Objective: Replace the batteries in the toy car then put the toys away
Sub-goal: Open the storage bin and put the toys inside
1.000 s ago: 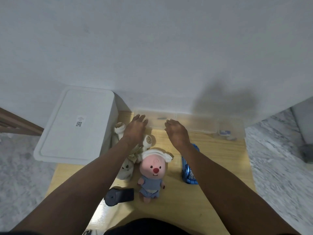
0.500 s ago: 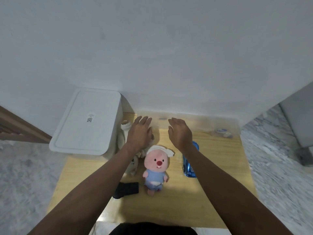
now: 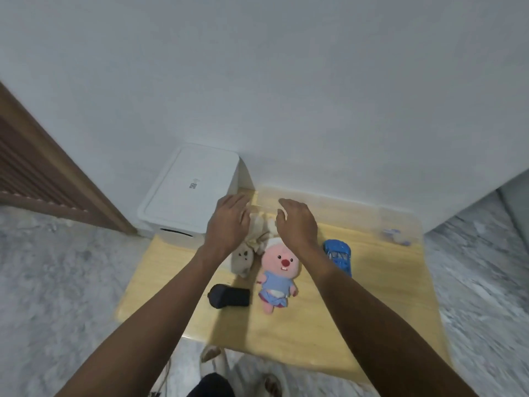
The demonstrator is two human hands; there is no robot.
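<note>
Both my hands have lifted since a moment ago and now hover with nothing in them, and my view has pulled back so that more floor and a wooden door at the left show; my feet stand at the near edge of the low wooden table [image 3: 357, 325]; nearest me on it lies a black object [image 3: 229, 295], lengthwise left to right, near the left edge; just right of it the pink plush [image 3: 276, 275] in a blue dress lies on its back, head toward the wall, feet toward me; the beige plush [image 3: 243, 257] lies touching its left side, partly under my left hand [image 3: 229, 224], whose fingers are straight and relaxed, gripping nothing; my right hand [image 3: 297, 224] hangs above the pink plush's head, fingers loosely curved, also gripping nothing; the blue toy car [image 3: 337, 256] sits right of my right wrist, toward the middle of the table, its long axis running from the wall toward me; which end is the front I cannot tell; a clear plastic container [image 3: 343, 213] lies along the far edge, with small blue and white bits [image 3: 396, 236] at the far right corner; the white storage box [image 3: 189, 193], lid on, stands at the far left corner; its lid bears a small label with a printed code, too blurred to read.
</note>
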